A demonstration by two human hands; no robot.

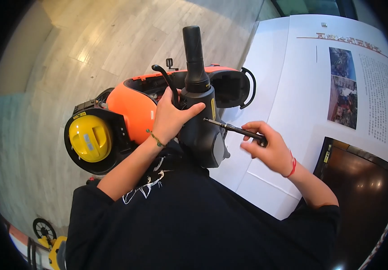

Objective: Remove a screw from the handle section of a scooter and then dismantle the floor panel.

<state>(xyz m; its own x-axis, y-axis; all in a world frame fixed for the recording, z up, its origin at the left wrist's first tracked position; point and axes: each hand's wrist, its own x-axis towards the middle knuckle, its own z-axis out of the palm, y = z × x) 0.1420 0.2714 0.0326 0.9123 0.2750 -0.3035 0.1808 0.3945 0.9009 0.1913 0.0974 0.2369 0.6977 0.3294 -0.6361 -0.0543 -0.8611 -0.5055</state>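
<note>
An orange and black scooter lies in front of me. My left hand grips its black handlebar housing, thumb across the front and fingers near the brake lever. A black grip points away from me at the top of the housing. My right hand holds a slim black screwdriver by its rear end, fingertips round the handle and some fingers raised. The screwdriver's silver tip touches the housing at a small hole, just below a yellow label. Whether a screw sits there I cannot tell.
A yellow rounded cover sits in the scooter's left end. To the right are a white printed board and a dark screen. The wooden floor lies behind. A yellow wheeled item is at the lower left.
</note>
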